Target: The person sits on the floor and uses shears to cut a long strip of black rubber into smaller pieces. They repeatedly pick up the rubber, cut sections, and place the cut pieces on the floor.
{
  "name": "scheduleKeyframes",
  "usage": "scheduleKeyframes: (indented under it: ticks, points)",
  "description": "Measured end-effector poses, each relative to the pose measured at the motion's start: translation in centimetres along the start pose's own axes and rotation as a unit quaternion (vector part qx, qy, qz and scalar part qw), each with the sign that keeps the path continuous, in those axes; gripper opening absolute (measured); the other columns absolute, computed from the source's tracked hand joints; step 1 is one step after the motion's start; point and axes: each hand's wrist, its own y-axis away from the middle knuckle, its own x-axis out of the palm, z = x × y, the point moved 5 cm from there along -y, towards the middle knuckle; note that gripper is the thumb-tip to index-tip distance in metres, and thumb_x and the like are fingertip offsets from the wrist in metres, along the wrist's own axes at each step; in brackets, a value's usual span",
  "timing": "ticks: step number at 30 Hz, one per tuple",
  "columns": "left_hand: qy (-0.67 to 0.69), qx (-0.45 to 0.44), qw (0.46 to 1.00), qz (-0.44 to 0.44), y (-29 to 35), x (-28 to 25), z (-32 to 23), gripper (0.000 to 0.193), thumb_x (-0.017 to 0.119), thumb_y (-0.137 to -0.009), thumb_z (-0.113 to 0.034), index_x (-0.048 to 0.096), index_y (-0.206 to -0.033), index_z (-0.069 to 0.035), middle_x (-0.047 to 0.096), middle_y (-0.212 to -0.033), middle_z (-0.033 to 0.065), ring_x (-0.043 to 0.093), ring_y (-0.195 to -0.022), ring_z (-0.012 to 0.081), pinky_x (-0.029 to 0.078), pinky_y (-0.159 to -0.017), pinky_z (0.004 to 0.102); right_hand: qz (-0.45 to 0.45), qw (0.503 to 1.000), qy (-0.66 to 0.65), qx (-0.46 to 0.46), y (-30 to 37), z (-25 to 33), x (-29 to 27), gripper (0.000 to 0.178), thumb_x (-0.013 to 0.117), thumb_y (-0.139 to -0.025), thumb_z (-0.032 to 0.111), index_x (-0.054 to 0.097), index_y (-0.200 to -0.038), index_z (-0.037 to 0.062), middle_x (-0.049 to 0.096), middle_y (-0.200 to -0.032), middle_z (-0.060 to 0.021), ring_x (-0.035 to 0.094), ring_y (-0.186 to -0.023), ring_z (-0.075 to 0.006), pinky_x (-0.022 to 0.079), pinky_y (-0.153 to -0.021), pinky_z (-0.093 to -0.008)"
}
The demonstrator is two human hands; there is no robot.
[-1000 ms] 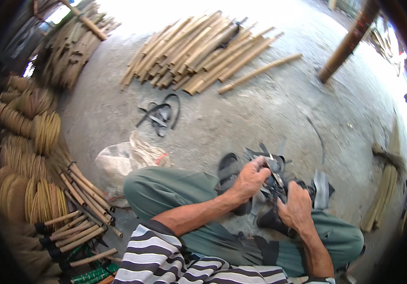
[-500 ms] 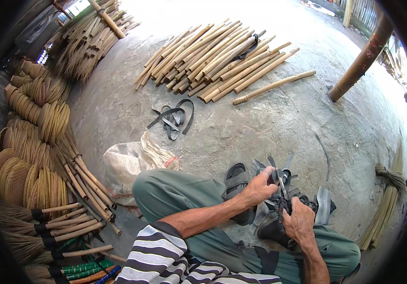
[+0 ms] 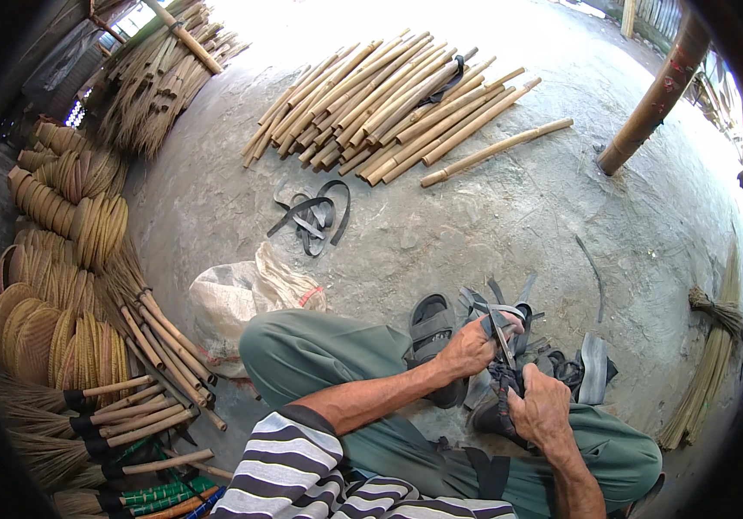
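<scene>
Fingers curling in closer than a moment ago, the left hand [image 3: 468, 349] is pinching a gray strip [image 3: 506, 308], apparently bringing it against the knife [image 3: 503, 342] the right hand [image 3: 544, 406] is gripping; beyond, scraps [image 3: 594, 368] are lying on the floor [image 3: 458, 233].

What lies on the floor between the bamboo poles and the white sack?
A loose tangle of black and grey straps, touching neither the poles nor the sack; the head view shows it.
</scene>
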Motion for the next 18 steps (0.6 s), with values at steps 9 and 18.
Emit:
scheduleKeyframes:
  ticks: [9, 18]
  points:
    - [0.0, -0.058, 0.997, 0.043, 0.7, 1.0, 2.0, 0.023, 0.051, -0.11, -0.024, 0.064, -0.115, -0.005, 0.067, -0.1, 0.0082, 0.063, -0.094, 0.0199, 0.051, -0.086, 0.0363, -0.012, 1.0, -0.018, 0.001, -0.3, -0.1, 0.1, 0.036, 0.074, -0.087, 0.029, 0.054, -0.092, 0.0002, 0.067, -0.081, -0.0232, 0.068, -0.078, -0.0455, 0.05, -0.07, -0.0545]
    - [0.245, -0.311, 0.911, -0.113, 0.5, -3.4, 4.1, 0.03, 0.048, -0.112, -0.031, 0.067, -0.117, -0.009, 0.074, -0.11, 0.0055, 0.068, -0.094, 0.0167, 0.058, -0.081, 0.0346, -0.079, 0.996, -0.039, 0.029, 1.3, 0.0, -5.6, 0.031, 0.077, -0.083, 0.021, 0.055, -0.09, 0.0005, 0.064, -0.08, -0.0224, 0.066, -0.08, -0.0453, 0.048, -0.068, -0.0516]
